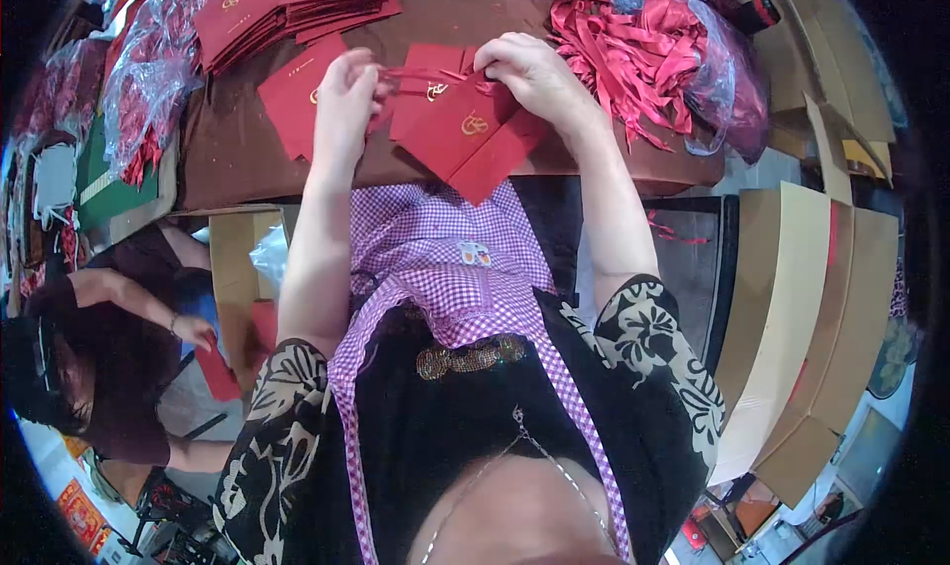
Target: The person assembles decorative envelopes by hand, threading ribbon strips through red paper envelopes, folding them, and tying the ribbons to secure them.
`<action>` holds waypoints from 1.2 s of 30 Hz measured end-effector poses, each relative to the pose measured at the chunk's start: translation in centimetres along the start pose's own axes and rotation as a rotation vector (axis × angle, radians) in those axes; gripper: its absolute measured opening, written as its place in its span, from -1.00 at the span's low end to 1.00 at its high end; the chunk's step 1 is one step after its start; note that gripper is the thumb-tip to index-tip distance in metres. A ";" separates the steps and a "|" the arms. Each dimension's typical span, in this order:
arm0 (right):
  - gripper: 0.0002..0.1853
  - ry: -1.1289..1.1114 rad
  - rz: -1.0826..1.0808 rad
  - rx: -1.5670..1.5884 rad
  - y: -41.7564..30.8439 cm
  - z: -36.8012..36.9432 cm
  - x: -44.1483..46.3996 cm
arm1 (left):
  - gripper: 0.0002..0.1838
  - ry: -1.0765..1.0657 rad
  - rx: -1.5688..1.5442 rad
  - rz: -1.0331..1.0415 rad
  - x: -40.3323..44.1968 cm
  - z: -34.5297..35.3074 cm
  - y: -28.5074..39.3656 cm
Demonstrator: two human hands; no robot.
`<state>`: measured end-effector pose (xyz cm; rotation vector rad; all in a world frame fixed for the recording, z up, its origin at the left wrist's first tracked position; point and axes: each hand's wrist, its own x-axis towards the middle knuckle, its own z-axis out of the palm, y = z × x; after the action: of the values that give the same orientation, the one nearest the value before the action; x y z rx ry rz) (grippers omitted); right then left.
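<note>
Between my hands runs a red ribbon above several red cards on the brown table. My left hand is closed on the ribbon's left part, fingers pinched together. My right hand pinches it near the upper edge of a red card with a gold emblem. That card lies tilted, overlapping another red card near the table's front edge. More red cards lie fanned beside and partly behind my left hand.
Stacks of red cards stand at the back left. Loose red ribbons lie at right beside plastic bags. Cardboard boxes stand at far right. At lower left, another person's hand holds a red item.
</note>
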<state>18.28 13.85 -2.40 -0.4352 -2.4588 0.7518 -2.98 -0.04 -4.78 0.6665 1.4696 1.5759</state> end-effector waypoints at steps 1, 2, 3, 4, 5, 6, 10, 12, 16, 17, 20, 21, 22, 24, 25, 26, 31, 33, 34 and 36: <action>-0.90 -0.010 0.033 0.036 0.0 0.0 0.1 | -0.77 0.138 0.367 0.328 0.0 0.3 -0.5; -0.90 -0.009 0.030 0.037 0.2 0.1 0.2 | -0.72 0.278 0.733 0.658 0.1 0.4 -0.8; -0.89 -0.010 0.052 0.038 0.4 0.4 0.3 | -0.68 0.203 0.742 0.669 -0.2 0.4 -0.6; -0.89 -0.013 0.077 0.039 0.6 0.6 0.2 | -0.80 0.118 0.575 0.614 -0.5 0.9 -0.7; -0.89 -0.014 0.078 0.040 0.7 0.8 0.1 | -0.82 0.031 0.648 0.572 -1.2 1.3 -0.7; -0.87 -0.030 0.095 0.028 0.8 1.0 0.1 | -0.82 -0.057 0.719 0.531 -2.2 1.8 -0.2; -0.80 -0.009 0.136 0.070 0.5 1.7 -0.2 | -0.78 -0.142 1.024 0.444 -3.0 2.4 -1.1; -0.79 0.039 0.228 0.182 1.3 1.3 -0.5 | -0.79 -0.136 0.949 0.321 -3.1 2.3 -1.2; -0.80 0.466 0.384 -0.147 3.6 -0.8 -2.1 | -0.81 -0.115 0.882 0.153 -3.3 1.9 -1.1; -0.77 0.459 0.487 -0.141 3.9 -1.3 -2.5 | -0.81 -0.121 0.879 0.154 -3.4 1.8 -1.1; -0.63 0.372 0.645 -0.236 4.3 -1.7 -2.5 | -0.78 -0.133 0.847 0.128 -3.8 1.7 -1.1; -0.54 0.290 0.699 -0.331 4.3 -1.5 -2.3 | -0.78 -0.133 0.847 0.129 -3.9 1.8 -1.1; -0.54 0.291 0.699 -0.330 4.5 -1.1 -2.0 | -0.78 -0.154 0.823 0.114 -4.0 1.9 -1.1; -0.44 0.198 0.781 -0.423 4.4 0.0 -1.0 | -0.77 -0.172 0.803 0.100 -4.1 2.0 -1.0; -0.46 0.138 0.842 -0.455 3.8 0.2 -0.4 | -0.77 -0.176 0.801 0.085 -4.1 2.0 -1.0; -0.46 0.138 0.841 -0.450 3.8 0.4 -0.4 | -0.78 -0.178 0.799 0.068 -4.2 2.0 -1.0; -0.61 0.173 0.717 -0.502 6.1 2.1 -0.3 | -0.73 -0.201 0.703 0.047 -3.7 1.1 -2.0; -0.64 0.295 0.667 -0.304 6.5 1.6 -0.3 | -0.69 -0.276 0.694 0.030 -3.8 0.8 -1.4; -0.76 0.385 0.568 -0.205 5.9 1.1 -0.6 | -0.69 -0.267 0.691 0.025 -3.8 0.7 -1.3; -0.86 0.595 0.446 0.680 6.4 1.0 -0.7 | -0.69 -0.339 0.554 0.032 -3.9 0.4 -1.4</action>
<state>19.17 18.23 -7.18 -0.8013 -1.4532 1.3405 -0.39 -3.27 -5.42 1.2123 1.6381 1.0031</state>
